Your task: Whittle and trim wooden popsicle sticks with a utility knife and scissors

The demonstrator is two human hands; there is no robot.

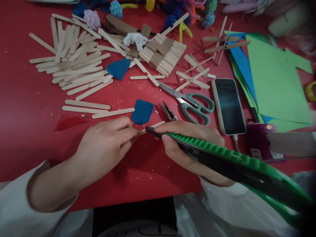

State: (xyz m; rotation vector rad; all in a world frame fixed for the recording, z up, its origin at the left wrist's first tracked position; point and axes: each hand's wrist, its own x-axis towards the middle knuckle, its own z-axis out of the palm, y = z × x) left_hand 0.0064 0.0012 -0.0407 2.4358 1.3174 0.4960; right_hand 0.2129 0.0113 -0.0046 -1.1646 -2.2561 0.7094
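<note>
My left hand [106,141] is closed, its fingers pinching a wooden craft stick [158,124] low over the red table. My right hand [192,144] grips a green and black utility knife [227,159] whose dark tip lies against the stick. How deep the blade sits in the wood I cannot tell. Just beyond the hands lie a blue paper piece [142,112] and pliers [168,112]. Grey-green scissors [190,102] rest partly open behind the pliers.
Loose craft sticks [81,70] are heaped at the left. A panel of joined sticks [164,54] lies at the back. To the right are a phone [229,106] with a cable and green paper sheets [276,82]. Wood shavings dot the red table [103,184].
</note>
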